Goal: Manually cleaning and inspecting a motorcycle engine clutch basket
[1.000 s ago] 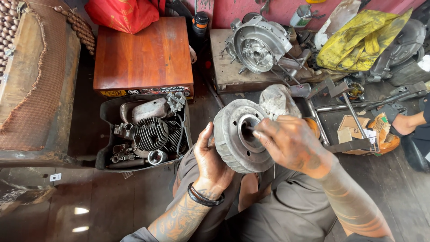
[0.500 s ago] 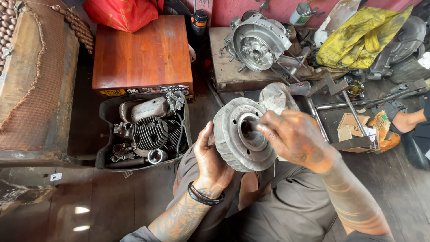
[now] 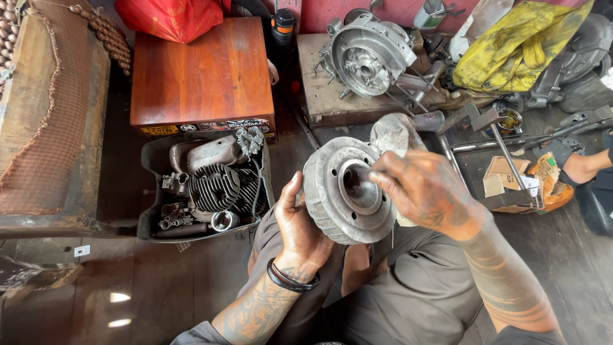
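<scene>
Left hand (image 3: 301, 225) cradles brake drum (image 3: 348, 190) — right hand (image 3: 426, 191) fingers inside hub

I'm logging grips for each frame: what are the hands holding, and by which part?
The left hand grips the round metal drum by its outer rim. The right hand has its fingertips at the drum's central hub.

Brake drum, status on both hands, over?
Left hand cradles drum from behind. Right hand fingers at its hub. Parts tray alongside, nothing blocking.
</scene>
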